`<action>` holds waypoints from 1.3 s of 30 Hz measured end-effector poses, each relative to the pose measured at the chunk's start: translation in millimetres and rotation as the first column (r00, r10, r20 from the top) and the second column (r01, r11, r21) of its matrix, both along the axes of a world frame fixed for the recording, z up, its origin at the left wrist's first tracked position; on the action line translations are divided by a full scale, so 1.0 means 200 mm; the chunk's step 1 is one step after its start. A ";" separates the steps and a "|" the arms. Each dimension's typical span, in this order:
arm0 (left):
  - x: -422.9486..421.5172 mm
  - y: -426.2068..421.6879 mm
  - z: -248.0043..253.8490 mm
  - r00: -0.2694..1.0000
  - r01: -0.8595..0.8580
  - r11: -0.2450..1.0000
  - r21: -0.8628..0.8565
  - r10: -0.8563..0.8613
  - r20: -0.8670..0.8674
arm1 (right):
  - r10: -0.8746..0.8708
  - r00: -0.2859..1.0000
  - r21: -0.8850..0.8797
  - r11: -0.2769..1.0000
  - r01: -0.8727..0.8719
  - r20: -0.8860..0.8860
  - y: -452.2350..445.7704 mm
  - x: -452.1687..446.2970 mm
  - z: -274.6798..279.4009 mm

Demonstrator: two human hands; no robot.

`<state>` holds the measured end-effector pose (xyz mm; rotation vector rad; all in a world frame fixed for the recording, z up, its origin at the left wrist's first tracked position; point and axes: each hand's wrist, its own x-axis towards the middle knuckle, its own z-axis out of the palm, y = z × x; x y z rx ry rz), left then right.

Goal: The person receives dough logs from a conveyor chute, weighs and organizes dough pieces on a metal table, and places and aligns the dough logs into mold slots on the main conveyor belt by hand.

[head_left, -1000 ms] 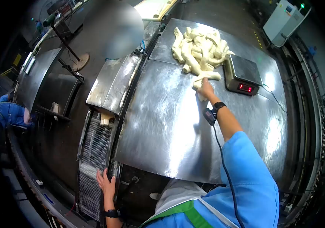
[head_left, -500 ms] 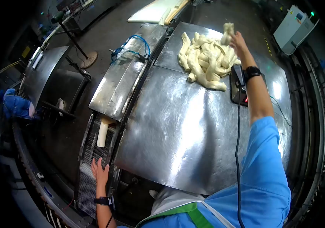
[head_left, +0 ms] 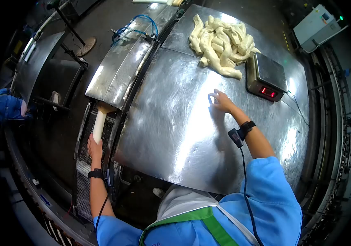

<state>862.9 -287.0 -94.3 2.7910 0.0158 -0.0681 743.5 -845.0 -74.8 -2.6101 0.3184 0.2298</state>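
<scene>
A smooth pale dough strip comes out from under the metal cover onto the mesh conveyor. My left hand is closed around the near end of that strip. Over the steel table, my right hand is held with its fingers loosely curved and apart, nothing in them. Beyond it lies a heap of twisted dough pieces. To the right of the heap stands a weighing scale with red digits lit and a bare top plate.
A metal cover with blue hoses spans the conveyor at my left. A cable hangs from each wrist strap. Another person in blue is at the far left. A white control cabinet stands at the back right.
My right hand has let go of a dough piece at the heap and come back toward me. My left hand has moved forward and taken hold of the dough strip.
</scene>
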 end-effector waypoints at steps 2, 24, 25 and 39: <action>-0.04 -0.09 0.16 0.994 -0.071 0.974 0.213 0.088 -0.071 | 0.092 0.995 -0.053 0.994 -0.094 -0.033 0.04 0.04 0.02; -0.72 -0.86 0.08 0.756 0.413 0.696 -0.588 -0.622 -0.205 | 0.488 0.872 0.350 0.823 -0.447 -0.034 0.94 0.04 0.10; -0.66 -0.83 0.10 0.823 0.340 0.721 -0.604 -0.539 -0.180 | 0.564 0.824 0.095 0.819 -0.566 0.051 0.98 0.00 0.08; -0.30 -0.53 0.10 0.986 0.164 0.971 -0.174 -0.156 0.060 | 0.230 0.973 -0.188 0.956 -0.224 0.011 0.61 -0.27 0.09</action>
